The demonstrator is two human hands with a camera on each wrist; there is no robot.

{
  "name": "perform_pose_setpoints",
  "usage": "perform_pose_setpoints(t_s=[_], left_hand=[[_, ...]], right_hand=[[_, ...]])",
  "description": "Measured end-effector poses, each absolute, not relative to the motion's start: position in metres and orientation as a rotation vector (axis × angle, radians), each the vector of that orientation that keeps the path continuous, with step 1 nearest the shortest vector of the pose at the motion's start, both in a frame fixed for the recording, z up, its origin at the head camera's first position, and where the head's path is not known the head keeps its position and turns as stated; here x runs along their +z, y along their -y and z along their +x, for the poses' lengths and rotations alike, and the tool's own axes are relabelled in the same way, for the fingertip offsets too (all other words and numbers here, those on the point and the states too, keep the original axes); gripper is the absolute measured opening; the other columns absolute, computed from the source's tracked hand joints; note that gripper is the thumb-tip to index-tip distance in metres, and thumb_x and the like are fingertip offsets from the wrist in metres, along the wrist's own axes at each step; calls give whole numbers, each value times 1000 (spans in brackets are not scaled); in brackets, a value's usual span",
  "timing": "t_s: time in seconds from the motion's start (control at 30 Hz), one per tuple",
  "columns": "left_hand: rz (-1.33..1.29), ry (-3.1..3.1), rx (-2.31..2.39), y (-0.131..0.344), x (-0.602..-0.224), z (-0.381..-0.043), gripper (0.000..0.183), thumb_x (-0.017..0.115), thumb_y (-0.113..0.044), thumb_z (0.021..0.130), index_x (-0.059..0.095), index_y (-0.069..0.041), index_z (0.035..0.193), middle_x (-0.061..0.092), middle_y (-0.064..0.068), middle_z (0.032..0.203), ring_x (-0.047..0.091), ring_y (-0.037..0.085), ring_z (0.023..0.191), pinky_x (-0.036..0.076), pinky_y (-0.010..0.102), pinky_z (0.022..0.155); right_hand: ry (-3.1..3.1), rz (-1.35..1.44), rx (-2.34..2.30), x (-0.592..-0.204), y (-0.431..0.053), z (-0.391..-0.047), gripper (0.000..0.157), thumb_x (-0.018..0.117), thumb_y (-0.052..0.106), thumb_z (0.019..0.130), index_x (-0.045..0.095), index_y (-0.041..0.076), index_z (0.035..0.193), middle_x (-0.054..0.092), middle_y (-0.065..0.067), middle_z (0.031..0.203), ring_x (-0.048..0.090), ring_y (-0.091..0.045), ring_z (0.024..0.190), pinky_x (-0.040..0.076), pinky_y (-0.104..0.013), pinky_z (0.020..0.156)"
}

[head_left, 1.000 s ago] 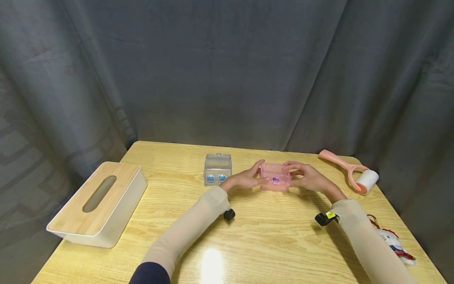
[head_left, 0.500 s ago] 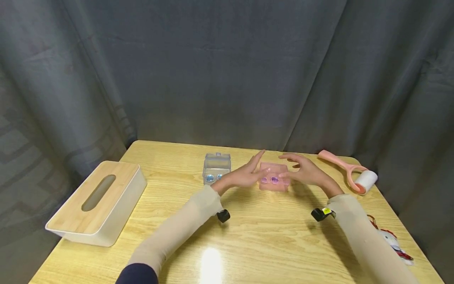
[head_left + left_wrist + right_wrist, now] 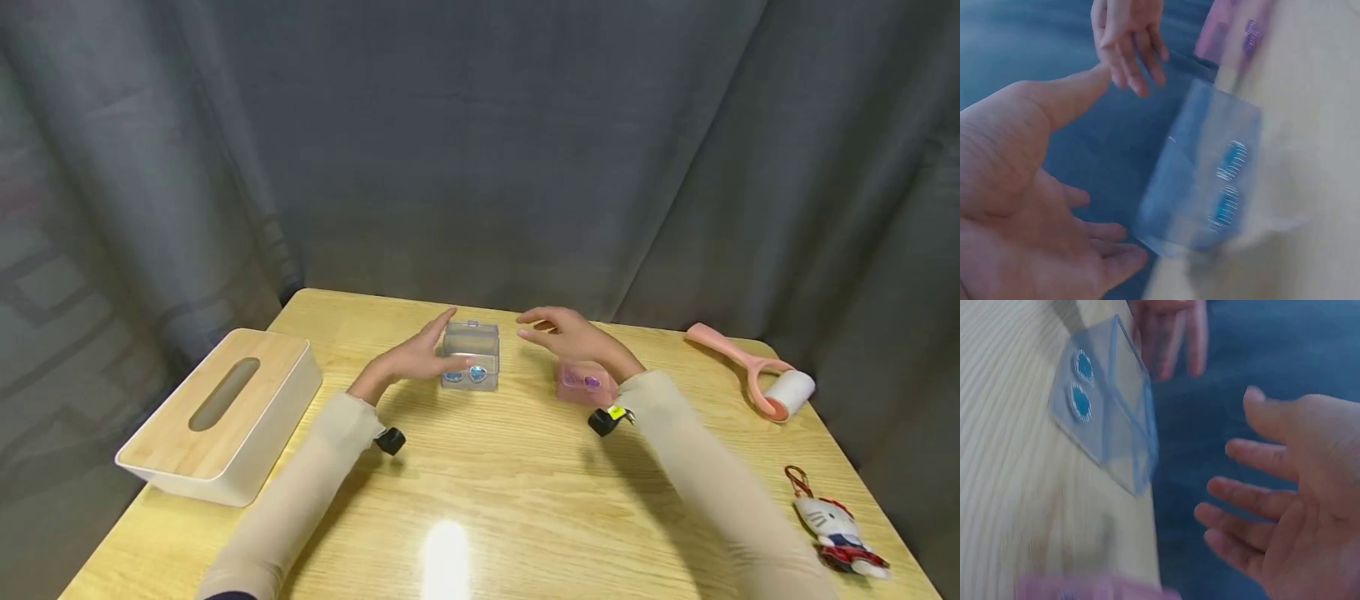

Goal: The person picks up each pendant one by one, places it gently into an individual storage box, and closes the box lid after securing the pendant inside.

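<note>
A clear bluish plastic box stands on the table with its lid raised. Two oval blue ornaments show on its front. My left hand is at the box's left side, fingers spread, its thumb across the front in the head view; whether it touches is unclear. My right hand hovers to the right of the box, fingers loosely bent and holding nothing. Below that hand sits a pink translucent box with purple oval ornaments, partly hidden by the right wrist. Both wrist views are blurred.
On the left of the table stands a tissue box with a wooden top. A pink lint roller lies at the back right. Nearer the right edge is a cat-shaped plush charm. A dark curtain hangs behind.
Both hands have let go of the pink box and moved left to either side of the bluish box. The head view has shifted slightly.
</note>
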State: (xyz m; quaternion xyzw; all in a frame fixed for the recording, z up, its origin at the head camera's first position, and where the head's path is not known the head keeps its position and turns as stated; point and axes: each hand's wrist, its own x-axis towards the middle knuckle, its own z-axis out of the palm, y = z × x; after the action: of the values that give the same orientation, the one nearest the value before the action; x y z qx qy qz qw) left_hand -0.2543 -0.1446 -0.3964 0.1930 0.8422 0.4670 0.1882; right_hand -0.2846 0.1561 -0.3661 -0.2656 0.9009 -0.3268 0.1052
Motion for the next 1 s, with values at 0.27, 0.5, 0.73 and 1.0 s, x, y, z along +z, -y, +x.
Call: perform_pose_setpoints(t_s=[0.27, 0.5, 0.73, 1.0], left_hand=[[349, -2184, 1376, 165, -427, -251, 109, 72, -36, 97, -10, -15, 166, 2, 20, 174, 4, 42, 161, 17, 64, 127], [373, -2160, 1421, 162, -435, -260, 100, 72, -27, 98, 1, -16, 167, 18, 17, 170, 17, 43, 158, 25, 67, 123], [408, -2162, 1424, 159, -442, -260, 89, 68, -31, 101, 9, -18, 166, 14, 17, 173, 15, 44, 159, 26, 70, 121], [430, -2184, 1366, 162, -444, -261, 89, 65, -36, 102, 5, -21, 166, 9, 18, 174, 9, 43, 160, 19, 68, 124]], right_hand=[[-2628, -543, -836, -382, -111, -317, 58, 42, 40, 110, 51, -5, 146, 58, -26, 145, 56, -41, 135, 45, -52, 115], [-2513, -412, -987, -400, -100, -325, 49, 42, 32, 111, 61, -10, 129, 71, -22, 111, 66, -34, 108, 50, -47, 108], [-2488, -303, -1129, -415, -97, -323, 43, 47, 25, 110, 63, -7, 134, 74, -18, 115, 70, -19, 94, 58, -37, 93], [-2435, -201, -1276, -416, -97, -318, 40, 47, 16, 109, 60, -8, 137, 74, -20, 113, 66, -16, 85, 54, -30, 78]])
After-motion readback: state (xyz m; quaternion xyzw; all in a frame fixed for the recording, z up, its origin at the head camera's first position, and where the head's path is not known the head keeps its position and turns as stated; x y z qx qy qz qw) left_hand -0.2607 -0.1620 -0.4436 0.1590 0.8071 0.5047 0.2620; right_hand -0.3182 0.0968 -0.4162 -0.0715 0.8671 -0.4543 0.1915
